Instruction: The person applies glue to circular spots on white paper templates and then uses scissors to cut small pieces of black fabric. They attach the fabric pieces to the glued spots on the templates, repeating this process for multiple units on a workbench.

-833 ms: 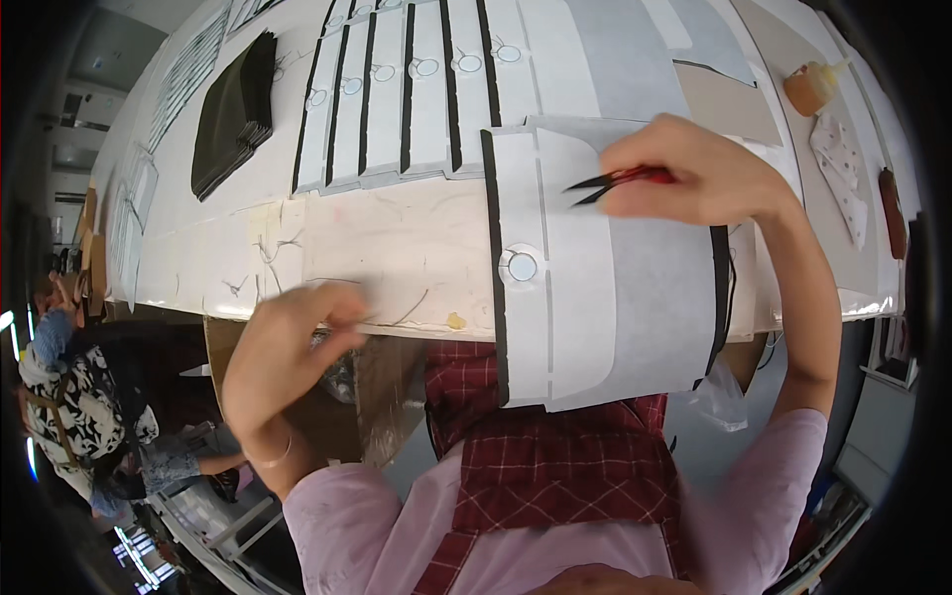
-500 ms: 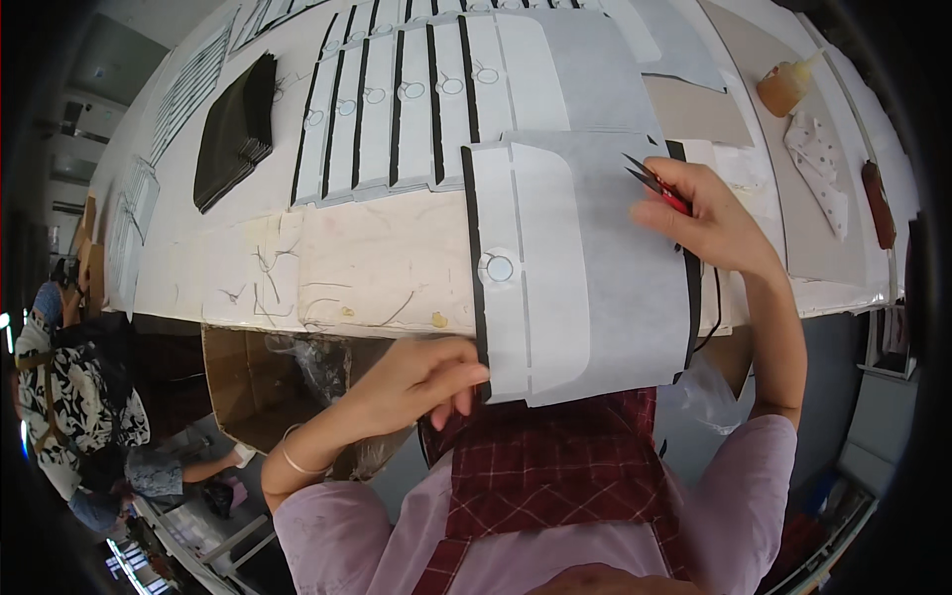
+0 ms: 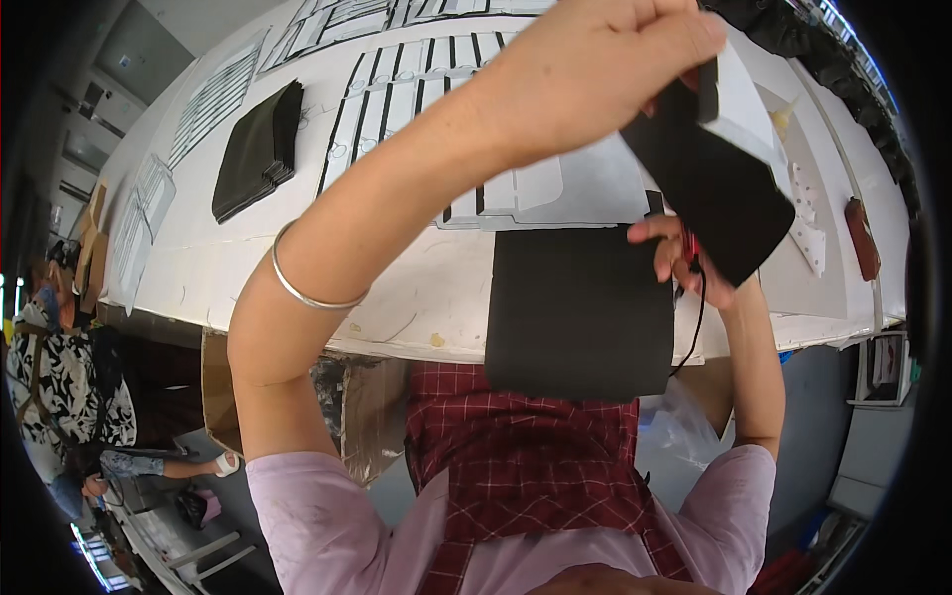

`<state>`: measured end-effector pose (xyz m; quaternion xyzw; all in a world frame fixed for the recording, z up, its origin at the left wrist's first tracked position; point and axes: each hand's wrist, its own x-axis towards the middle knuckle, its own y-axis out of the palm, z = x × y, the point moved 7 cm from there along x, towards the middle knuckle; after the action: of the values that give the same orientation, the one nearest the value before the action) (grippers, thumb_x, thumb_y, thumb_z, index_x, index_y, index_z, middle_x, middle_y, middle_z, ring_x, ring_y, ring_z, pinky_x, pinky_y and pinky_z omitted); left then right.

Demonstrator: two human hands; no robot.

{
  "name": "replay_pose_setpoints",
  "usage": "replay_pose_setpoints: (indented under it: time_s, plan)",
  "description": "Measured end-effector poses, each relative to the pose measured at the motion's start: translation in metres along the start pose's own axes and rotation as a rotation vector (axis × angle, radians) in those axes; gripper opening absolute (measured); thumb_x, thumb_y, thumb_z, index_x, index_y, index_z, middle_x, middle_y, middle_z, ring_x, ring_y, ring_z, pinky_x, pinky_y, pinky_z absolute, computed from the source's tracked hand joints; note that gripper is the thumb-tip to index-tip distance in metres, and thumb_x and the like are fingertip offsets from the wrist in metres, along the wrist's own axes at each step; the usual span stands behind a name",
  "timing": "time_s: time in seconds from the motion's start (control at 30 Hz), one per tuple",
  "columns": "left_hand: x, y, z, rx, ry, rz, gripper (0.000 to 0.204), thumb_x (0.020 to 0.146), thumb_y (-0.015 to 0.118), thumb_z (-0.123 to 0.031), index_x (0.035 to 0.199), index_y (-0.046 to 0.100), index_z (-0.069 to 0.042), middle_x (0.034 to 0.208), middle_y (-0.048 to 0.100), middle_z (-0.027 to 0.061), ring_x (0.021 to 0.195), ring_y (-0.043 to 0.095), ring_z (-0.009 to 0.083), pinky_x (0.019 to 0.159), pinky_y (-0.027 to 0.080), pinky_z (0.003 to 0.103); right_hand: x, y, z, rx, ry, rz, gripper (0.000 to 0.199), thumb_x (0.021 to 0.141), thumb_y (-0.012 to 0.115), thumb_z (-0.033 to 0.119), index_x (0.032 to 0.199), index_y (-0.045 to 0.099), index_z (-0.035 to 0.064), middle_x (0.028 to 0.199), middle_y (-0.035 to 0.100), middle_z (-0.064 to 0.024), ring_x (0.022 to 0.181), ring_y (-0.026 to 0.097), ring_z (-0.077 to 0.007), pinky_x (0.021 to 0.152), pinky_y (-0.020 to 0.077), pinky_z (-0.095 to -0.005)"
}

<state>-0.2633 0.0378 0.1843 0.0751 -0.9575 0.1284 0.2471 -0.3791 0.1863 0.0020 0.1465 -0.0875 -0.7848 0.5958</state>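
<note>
Reaching across to the upper right, my left hand grips the edge of a panel, black on one face and pale grey on the other. The panel hangs tilted above the table. Below it, my right hand holds red-handled thread snips in the palm, its index finger stretched out. The snips' blades are not visible. Beside that hand a black sheet lies flat, overhanging the table's front edge. Behind it are overlapping pale grey panels with black strips and round marks.
A stack of black pieces sits on the left of the table. At the right are a dotted cloth, a brown-red tool or case and a partly hidden glue bottle. A cardboard box stands below. Another person is at far left.
The pale panel at the front edge has been lifted and swung to the upper right by my left hand, its black face showing. A black sheet now shows there. The snips stay in my right hand.
</note>
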Motion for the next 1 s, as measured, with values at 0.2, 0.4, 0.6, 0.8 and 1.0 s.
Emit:
replay_pose_setpoints:
  time_s: [0.2, 0.4, 0.6, 0.8, 1.0]
  plan:
    - [-0.048, -0.043, 0.044, 0.327, -0.337, -0.214, 0.041, 0.099, 0.061, -0.038, 0.075, 0.062, -0.005, 0.06, 0.059, 0.0, 0.054, 0.052, 0.0076, 0.053, 0.041, 0.025, 0.054, -0.046, 0.065, -0.406, -0.336, -0.501, 0.037, 0.092, 0.074, 0.02, 0.079, 0.04, 0.0149, 0.076, 0.049, 0.0017, 0.066, 0.047, -0.0045, 0.054, 0.0365, -0.0189]
    - [-0.123, -0.043, 0.158, 0.698, -0.74, -0.217, 0.04, 0.097, 0.065, -0.028, 0.066, 0.064, -0.002, 0.056, 0.061, 0.0078, 0.049, 0.058, 0.0208, 0.051, 0.045, 0.037, 0.08, -0.072, 0.026, -0.999, -0.202, -0.535, 0.049, 0.083, 0.083, 0.026, 0.078, 0.036, 0.013, 0.071, 0.039, 0.0034, 0.067, 0.036, -0.0086, 0.06, 0.036, -0.0257]
    - [-0.116, -0.046, 0.158, 0.912, -0.595, -0.243, 0.04, 0.093, 0.071, -0.031, 0.066, 0.064, -0.003, 0.053, 0.058, 0.0088, 0.049, 0.056, 0.0259, 0.051, 0.044, 0.038, 0.075, -0.081, 0.027, -0.913, -0.238, -0.528, 0.043, 0.082, 0.084, 0.022, 0.08, 0.042, 0.0102, 0.071, 0.043, 0.0028, 0.066, 0.039, -0.0096, 0.062, 0.0389, -0.0263]
    - [-0.117, -0.039, 0.154, 0.901, -0.534, -0.254, 0.046, 0.091, 0.074, -0.041, 0.069, 0.061, -0.003, 0.05, 0.052, 0.004, 0.045, 0.047, 0.0156, 0.047, 0.038, 0.033, 0.059, -0.078, 0.022, -0.845, -0.364, -0.738, 0.039, 0.083, 0.082, 0.02, 0.08, 0.044, 0.0078, 0.07, 0.048, 0.0008, 0.066, 0.042, -0.0103, 0.062, 0.0406, -0.028]
    - [-0.115, -0.011, 0.148, 1.025, -0.41, -0.11, 0.047, 0.087, 0.077, -0.043, 0.068, 0.057, -0.006, 0.051, 0.053, 0.0042, 0.044, 0.049, 0.0188, 0.046, 0.038, 0.033, 0.074, -0.077, 0.029, -0.992, -0.276, -0.563, 0.04, 0.083, 0.081, 0.022, 0.08, 0.044, 0.0084, 0.068, 0.044, 0.0007, 0.065, 0.04, -0.0122, 0.061, 0.0403, -0.0295]
